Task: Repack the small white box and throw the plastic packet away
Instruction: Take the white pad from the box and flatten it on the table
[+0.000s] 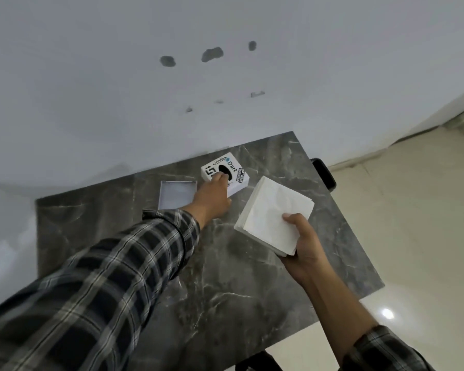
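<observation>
A small white box (232, 167) with stickers and a black oval hole on top sits at the far side of the dark marble table (225, 263). My left hand (212, 195) reaches out and rests on its near edge, fingers on the top. To the left lies an open white lid or tray (177, 194), hollow side up. My right hand (303, 250) holds a thick stack of white tissues (275, 214) above the table's right half, thumb on top. No plastic packet can be made out.
The table stands against a white wall (172, 76) with dark patches. A black chair part (324, 174) shows past the table's right edge. Pale tiled floor (413, 223) lies to the right.
</observation>
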